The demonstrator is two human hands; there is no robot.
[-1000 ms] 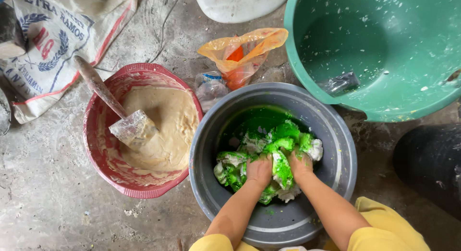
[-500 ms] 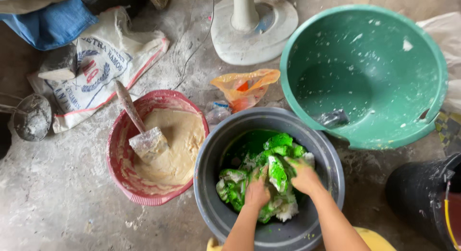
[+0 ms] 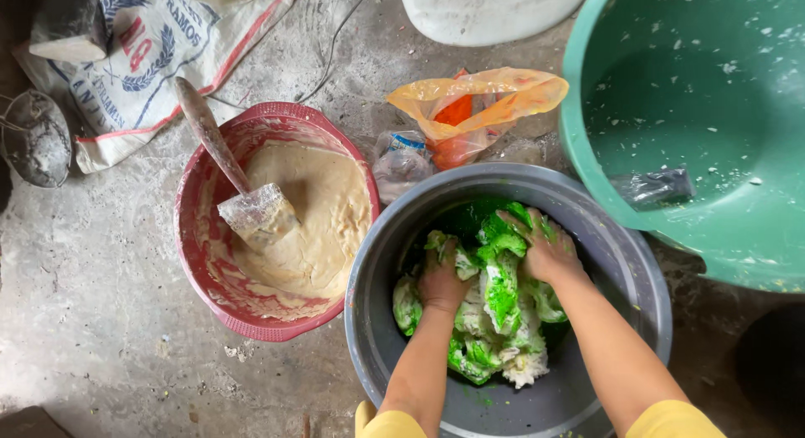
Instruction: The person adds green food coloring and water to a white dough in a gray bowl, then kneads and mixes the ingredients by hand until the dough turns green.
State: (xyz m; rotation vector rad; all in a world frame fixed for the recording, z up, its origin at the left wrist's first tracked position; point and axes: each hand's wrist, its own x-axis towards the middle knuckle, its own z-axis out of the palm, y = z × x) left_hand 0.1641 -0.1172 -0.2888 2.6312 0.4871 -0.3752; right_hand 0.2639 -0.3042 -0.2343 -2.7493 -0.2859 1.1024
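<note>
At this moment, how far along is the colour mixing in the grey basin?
Done: green colour is already in the dough, with bright green patches across it. In hand: the left hand and right hand both press into the mass inside the grey basin. Left: white, uncoloured lumps still show, so the colour is not yet even. The red bowl of beige batter sits beside it with a paddle in it.

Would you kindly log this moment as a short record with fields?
Left hand: pressed into green and white dough
Right hand: spread on the same dough
Container: grey tub
Beside it: red basin of beige batter with a paddle
Behind: orange bag, green tub, printed sack
Floor: bare concrete
</note>
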